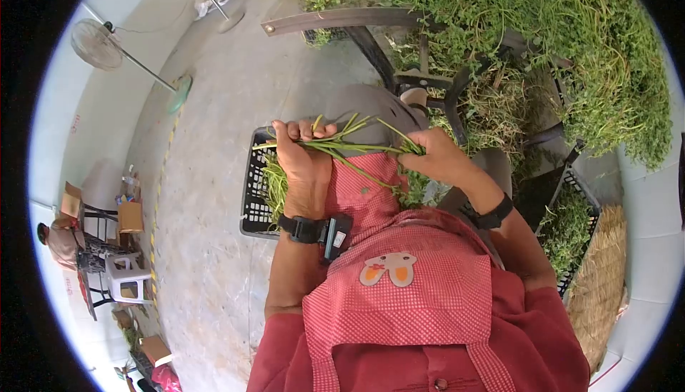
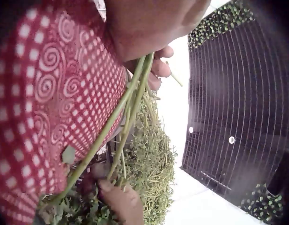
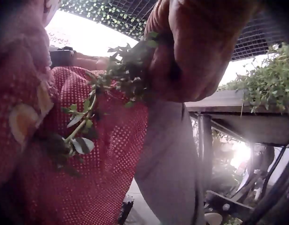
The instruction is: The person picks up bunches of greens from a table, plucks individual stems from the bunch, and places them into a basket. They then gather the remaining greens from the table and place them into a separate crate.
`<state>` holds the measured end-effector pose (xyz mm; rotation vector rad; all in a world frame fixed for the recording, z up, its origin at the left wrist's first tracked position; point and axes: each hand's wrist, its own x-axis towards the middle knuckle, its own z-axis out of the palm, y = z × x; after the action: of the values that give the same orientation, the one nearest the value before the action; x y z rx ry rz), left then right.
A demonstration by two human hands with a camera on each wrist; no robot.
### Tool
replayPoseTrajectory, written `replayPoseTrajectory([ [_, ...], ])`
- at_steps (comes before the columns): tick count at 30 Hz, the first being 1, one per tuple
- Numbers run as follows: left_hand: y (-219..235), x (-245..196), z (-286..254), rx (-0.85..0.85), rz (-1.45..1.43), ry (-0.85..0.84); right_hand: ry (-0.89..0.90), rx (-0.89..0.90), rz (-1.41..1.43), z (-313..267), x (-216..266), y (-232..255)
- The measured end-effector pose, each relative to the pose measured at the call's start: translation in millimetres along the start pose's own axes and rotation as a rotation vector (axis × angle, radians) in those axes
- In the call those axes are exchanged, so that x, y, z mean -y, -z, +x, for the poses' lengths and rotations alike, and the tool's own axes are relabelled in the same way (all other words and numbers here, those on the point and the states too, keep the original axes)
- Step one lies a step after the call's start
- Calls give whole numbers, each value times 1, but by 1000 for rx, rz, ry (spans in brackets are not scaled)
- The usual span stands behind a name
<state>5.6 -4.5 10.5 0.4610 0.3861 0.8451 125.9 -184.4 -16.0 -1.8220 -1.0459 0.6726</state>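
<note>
Long green leafy stems (image 2: 106, 126) stretch between my two hands above the lap of a red checked apron (image 1: 364, 178). My left hand (image 1: 303, 164) holds their bare ends, fingers curled up around them and palm turned up. Nearer the leafy end, my right hand (image 1: 444, 156) grips the same bunch between thumb and bent fingers. Small leaves (image 3: 132, 68) hang out below the right hand in the right wrist view. Under the left forearm stands a black plastic crate (image 1: 251, 203) with trimmed green stems (image 1: 273, 185) inside.
A table (image 1: 335, 18) ahead carries a large heap of greens (image 1: 499, 7), some hanging over its edge. Another crate (image 1: 591, 210) of greens stands at the right beside a straw mat (image 1: 603, 278). Floor fans (image 1: 100, 44) and a white stool (image 1: 127, 271) near another person (image 1: 66, 244) are at left.
</note>
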Motion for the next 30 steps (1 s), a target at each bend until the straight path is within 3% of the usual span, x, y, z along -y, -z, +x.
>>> replayPoseTrajectory([
  [6,8,-4,6,109,-197,104,87,50,-23,-10,-5,0],
  [7,11,-4,7,194,-245,119,72,52,15,-12,-4,-1],
  [10,3,-7,0,222,-185,143,49,11,53,-15,3,-1],
  [12,6,-8,2,150,-161,123,78,20,-46,-13,-1,2],
  [14,31,-7,18,537,-319,303,92,25,-143,-11,-1,2],
  [15,23,-5,13,361,-276,231,101,44,-122,-11,1,3],
  [16,27,-2,9,346,-276,248,106,62,-98,-15,0,2],
  [18,24,-5,13,402,-253,211,113,52,-109,-18,-6,0],
  [19,19,-6,10,315,-173,169,130,49,-115,-19,-7,-3],
  [22,16,-7,7,357,-123,147,141,50,-204,-20,-3,-5],
  [26,15,-6,5,249,-46,111,89,44,-100,-31,5,-3],
  [28,17,-4,7,278,-41,89,222,51,-131,-31,7,-2],
  [30,19,-5,12,313,-45,88,148,85,-146,-31,4,0],
])
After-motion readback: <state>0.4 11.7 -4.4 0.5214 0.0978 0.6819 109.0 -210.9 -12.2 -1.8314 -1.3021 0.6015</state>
